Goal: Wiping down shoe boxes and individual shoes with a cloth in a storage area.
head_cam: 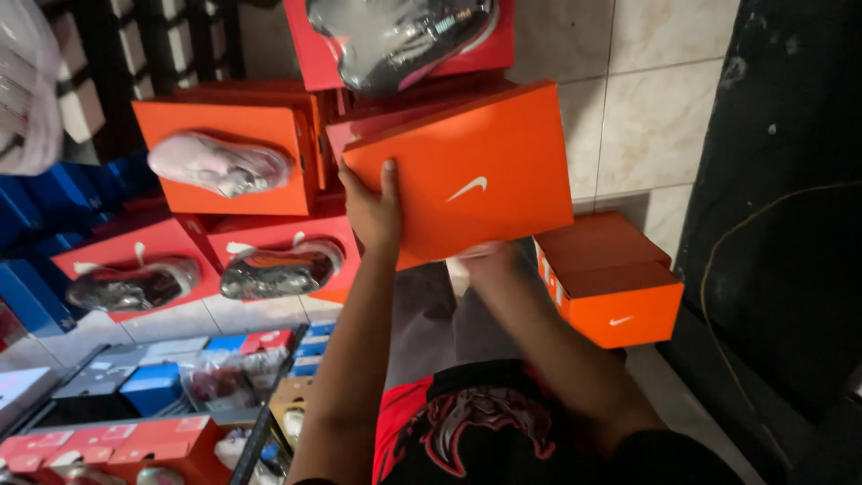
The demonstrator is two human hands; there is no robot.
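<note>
While I look down, both my hands hold an orange shoe box (467,175) raised in front of stacked display boxes. My left hand (373,211) is closed on the box's left edge, fingers flat on its lid and thumb behind it. My right hand (485,260) supports the lower edge from beneath; it is blurred, so its fingers appear curled round the box, though I cannot make them out one by one. Behind the held box, to its left, an orange display box (224,162) carries a pale wrapped shoe (220,164). Below that, two red boxes bear dark wrapped shoes (278,269) (130,286). Above, another red box (400,40) holds a grey wrapped shoe. To the right, two closed orange boxes (615,283) stand stacked on the floor against the tiled wall (655,108).
</note>
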